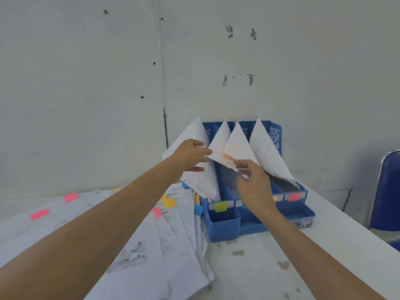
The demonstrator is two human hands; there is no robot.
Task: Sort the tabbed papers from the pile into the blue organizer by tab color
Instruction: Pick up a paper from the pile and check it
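Observation:
A blue organizer (223, 224) stands against the wall with several slots, each holding white sheets that lean out towards me. Colour labels mark the slot fronts: a yellow-green label (221, 206) at the left and a pink label (294, 197) at the right. My left hand (190, 155) pinches the lower corner of the sheets in the second slot (219, 141). My right hand (253, 180) pinches the lower edge of an orange-tabbed sheet (237, 146) at the third slot. The pile of tabbed papers (173, 245) is spread on the table to the left, under my left forearm.
The pile shows pink (70, 197), orange (170, 202) and blue (198, 210) tabs. The white table (249, 273) has stained patches and its right edge runs diagonally. A blue chair (387, 191) stands beyond that edge. The wall is directly behind the organizer.

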